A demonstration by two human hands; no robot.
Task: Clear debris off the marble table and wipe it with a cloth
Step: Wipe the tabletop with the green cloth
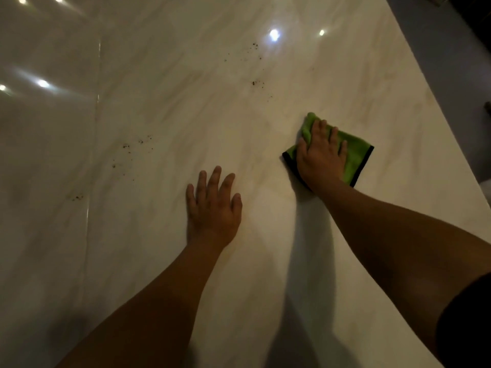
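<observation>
Head camera: Two bare forearms reached across a pale, glossy marble worktop (292, 274). The right hand (321, 158) lay palm-down on a folded green cloth (356, 158) with a black hem. Its grip was apart, with the fingers spread and pressing flat on the fabric rather than curled round it. The cloth sat flat on the stone towards the worktop's right edge, and its far corner was bunched up beside the thumb.

The left hand (212, 208) rested left of the cloth and nearer the camera, well apart from it. Its grip was also apart, with the fingers straight on bare marble and nothing held.

Dark crumbs (256, 83) lay beyond the cloth and a little to its left. A second scatter (255, 45) lay farther off in the same direction. More specks (126, 146) were strewn far to the cloth's left, and a small cluster (77, 197) lay farther left still, beside a seam (93, 155) in the stone.

Bright light reflections (274, 35) shone on the surface beyond the cloth. A dim grey floor (451, 62) showed past the worktop's edge to the cloth's right. A dark sleeve (467, 322) covered the right upper arm.
</observation>
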